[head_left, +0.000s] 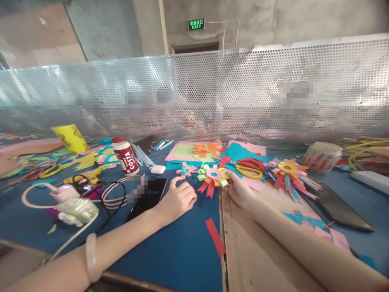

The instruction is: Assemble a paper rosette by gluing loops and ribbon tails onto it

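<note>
A layered paper flower [214,172] with a pink and blue centre, green and yellow petals and red strips hanging below is pinched at its right edge by my right hand [238,190]. My left hand [181,199] is palm down over the blue table, left of this flower, its fingers loosely bent and nothing visible in them. A smaller pink and blue paper flower [186,170] lies just beyond it. Right of my right hand sits a bigger paper flower [286,168] in yellow, orange, pink and blue. Yellow-and-red-handled scissors [249,171] lie behind my right hand.
A dark phone [152,196] lies beside my left forearm, another phone [340,207] at right. Also on the blue table [182,251] are a Costa bottle [125,156], cables, a power strip [78,211], coloured paper sheets [185,152] and a red paper strip [215,237]. Perforated metal panels [197,93] stand behind.
</note>
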The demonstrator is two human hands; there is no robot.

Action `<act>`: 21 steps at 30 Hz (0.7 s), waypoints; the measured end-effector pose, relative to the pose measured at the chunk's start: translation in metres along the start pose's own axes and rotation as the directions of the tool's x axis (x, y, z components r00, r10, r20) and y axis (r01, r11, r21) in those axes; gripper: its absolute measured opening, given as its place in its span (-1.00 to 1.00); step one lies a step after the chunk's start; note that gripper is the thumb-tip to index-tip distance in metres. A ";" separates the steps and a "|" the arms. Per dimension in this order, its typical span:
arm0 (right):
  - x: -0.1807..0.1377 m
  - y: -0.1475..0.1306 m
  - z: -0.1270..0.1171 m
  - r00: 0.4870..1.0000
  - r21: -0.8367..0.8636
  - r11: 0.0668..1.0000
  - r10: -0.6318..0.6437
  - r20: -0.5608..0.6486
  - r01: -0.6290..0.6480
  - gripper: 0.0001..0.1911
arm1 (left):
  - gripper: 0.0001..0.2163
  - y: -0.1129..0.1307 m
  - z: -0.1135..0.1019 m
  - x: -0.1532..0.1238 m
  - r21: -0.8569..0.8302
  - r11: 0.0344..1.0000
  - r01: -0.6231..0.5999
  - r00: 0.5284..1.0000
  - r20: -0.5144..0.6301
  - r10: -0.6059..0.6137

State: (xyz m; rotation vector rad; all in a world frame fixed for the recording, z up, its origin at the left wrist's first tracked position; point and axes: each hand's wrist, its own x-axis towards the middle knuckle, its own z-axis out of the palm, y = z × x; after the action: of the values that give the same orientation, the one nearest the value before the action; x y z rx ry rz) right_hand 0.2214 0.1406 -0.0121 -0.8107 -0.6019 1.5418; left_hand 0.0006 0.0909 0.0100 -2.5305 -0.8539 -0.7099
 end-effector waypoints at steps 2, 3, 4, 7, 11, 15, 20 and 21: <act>0.001 0.001 -0.001 1.000 0.002 1.000 -0.005 -0.002 0.005 -0.91 | -0.82 -0.001 0.001 0.000 -0.037 0.998 0.048 0.999 0.008 -0.048; 0.002 0.001 -0.002 1.000 0.002 1.000 -0.008 0.000 0.008 -0.91 | -0.83 -0.002 0.002 0.000 -0.064 0.995 0.077 0.997 0.022 -0.076; 0.002 0.002 -0.002 1.000 0.002 1.000 -0.010 0.003 0.010 -0.91 | -0.83 -0.003 0.003 0.000 -0.094 0.990 0.107 0.994 0.045 -0.103; 0.003 0.002 -0.002 1.000 -0.003 1.000 -0.017 0.019 0.017 -0.93 | -0.83 -0.007 0.005 0.001 -0.175 0.965 0.196 0.976 0.129 -0.175; 0.003 0.003 -0.001 0.999 -0.010 1.000 -0.024 0.031 0.024 -0.92 | -0.83 -0.009 0.007 0.000 -0.223 0.951 0.214 0.971 0.150 -0.184; 0.004 0.004 -0.002 0.999 -0.014 1.000 -0.024 0.037 0.025 -0.91 | -0.86 -0.009 0.011 0.002 -0.202 0.968 0.149 0.987 0.088 -0.133; 0.005 0.004 -0.004 0.999 -0.023 1.000 -0.017 0.045 0.018 -0.92 | -0.83 -0.005 0.017 0.011 -0.039 0.999 -0.015 0.997 0.078 0.018; 0.005 0.004 -0.004 0.999 -0.024 1.000 -0.017 0.044 0.019 -0.93 | -0.83 -0.004 0.016 0.012 -0.029 0.999 -0.022 0.996 0.084 0.024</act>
State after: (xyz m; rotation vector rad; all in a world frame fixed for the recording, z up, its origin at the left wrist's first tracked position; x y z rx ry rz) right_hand 0.2221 0.1451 -0.0190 -0.7893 -0.6597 1.5418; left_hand 0.0116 0.1073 0.0051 -2.6069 -0.8469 -0.6154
